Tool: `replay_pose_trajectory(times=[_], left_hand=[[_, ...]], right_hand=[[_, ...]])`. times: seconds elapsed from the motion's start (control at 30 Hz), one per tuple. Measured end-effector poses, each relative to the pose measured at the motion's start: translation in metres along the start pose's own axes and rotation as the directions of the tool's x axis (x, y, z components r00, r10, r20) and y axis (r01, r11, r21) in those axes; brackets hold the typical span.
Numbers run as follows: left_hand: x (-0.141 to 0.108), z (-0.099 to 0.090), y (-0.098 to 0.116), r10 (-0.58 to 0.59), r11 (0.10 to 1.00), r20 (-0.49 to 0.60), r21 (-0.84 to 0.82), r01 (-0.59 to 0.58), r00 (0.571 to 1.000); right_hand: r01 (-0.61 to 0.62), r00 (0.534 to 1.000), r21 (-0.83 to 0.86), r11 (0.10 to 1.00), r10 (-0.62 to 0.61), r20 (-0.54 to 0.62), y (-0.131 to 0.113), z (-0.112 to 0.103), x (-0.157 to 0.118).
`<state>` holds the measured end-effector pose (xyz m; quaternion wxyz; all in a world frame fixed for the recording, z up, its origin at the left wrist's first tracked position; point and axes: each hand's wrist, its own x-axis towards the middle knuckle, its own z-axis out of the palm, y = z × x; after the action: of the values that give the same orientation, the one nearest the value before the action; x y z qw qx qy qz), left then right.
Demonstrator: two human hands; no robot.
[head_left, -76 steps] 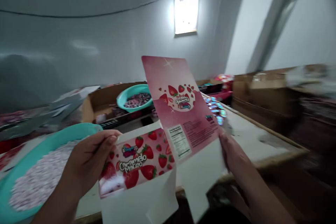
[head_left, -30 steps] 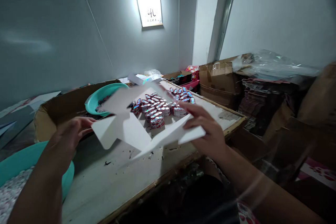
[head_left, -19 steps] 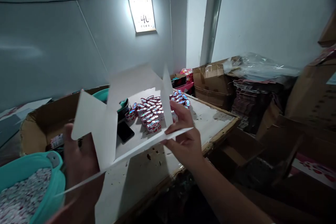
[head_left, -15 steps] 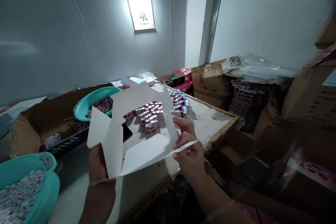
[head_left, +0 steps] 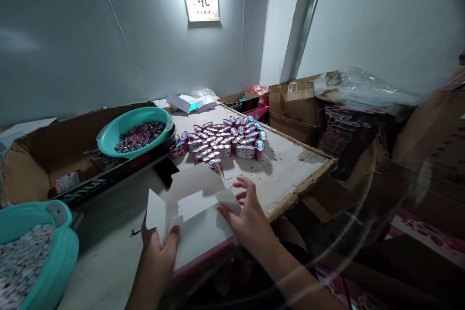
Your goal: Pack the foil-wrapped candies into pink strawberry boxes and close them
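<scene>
A partly folded paperboard box [head_left: 203, 235], white inside with a pink-red outer edge at its front, is held low over the near edge of the table. My left hand [head_left: 160, 252] grips its left side, thumb inside the wall and fingers behind. At the right end, my right hand [head_left: 252, 220] has its thumb against a small white flap [head_left: 229, 200], the other fingers curled loosely beyond it. Just past the box stands a cluster of small foil-topped, red-and-white packs [head_left: 218, 143]. A black flat object [head_left: 166, 172] lies left of the box.
A teal basin [head_left: 105, 140] of dark round pieces rests on a long open carton [head_left: 27, 169]. Another teal basin [head_left: 67, 252] at lower left holds small pale pieces. Cartons [head_left: 292, 111] and stacked flat cardboard [head_left: 336, 131] stand beyond the table's wooden edge [head_left: 308, 186].
The box has come down and tipped, its interior now facing up. Both hands moved with it; my left thumb now shows inside the wall. The view has shifted slightly.
</scene>
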<state>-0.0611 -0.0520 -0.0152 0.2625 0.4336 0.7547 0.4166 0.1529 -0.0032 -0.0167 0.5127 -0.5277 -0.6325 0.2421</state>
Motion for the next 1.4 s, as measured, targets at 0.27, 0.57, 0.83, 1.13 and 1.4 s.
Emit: replay_pose_trajectory(times=[0.27, 0.57, 0.83, 1.13, 1.4], left_hand=[[0.014, -0.007, -0.006, 0.581, 0.728, 0.397, 0.138, -0.672, 0.711], [0.011, 0.006, 0.03, 0.246, 0.589, 0.623, 0.512, -0.625, 0.742], [0.009, 0.012, 0.066, 0.204, 0.597, 0.53, 0.599, -0.534, 0.823], [0.012, 0.023, 0.049, 0.247, 0.567, 0.52, 0.607, -0.557, 0.818], [0.001, 0.012, 0.012, 0.676, 0.727, -0.071, 0.232, -0.647, 0.734]], right_hand=[[0.351, 0.927, -0.124, 0.928, -0.325, 0.188, -0.014, -0.01, 0.008], [0.467, 0.721, -0.274, 0.841, -0.182, 0.668, -0.028, -0.022, 0.019], [0.499, 0.741, -0.446, 0.743, -0.099, 0.664, -0.036, -0.014, 0.059], [0.357, 0.88, -0.037, 0.934, -0.322, 0.35, -0.01, 0.016, 0.099], [0.397, 0.69, 0.411, 0.821, -0.562, 0.456, -0.01, 0.013, 0.082]])
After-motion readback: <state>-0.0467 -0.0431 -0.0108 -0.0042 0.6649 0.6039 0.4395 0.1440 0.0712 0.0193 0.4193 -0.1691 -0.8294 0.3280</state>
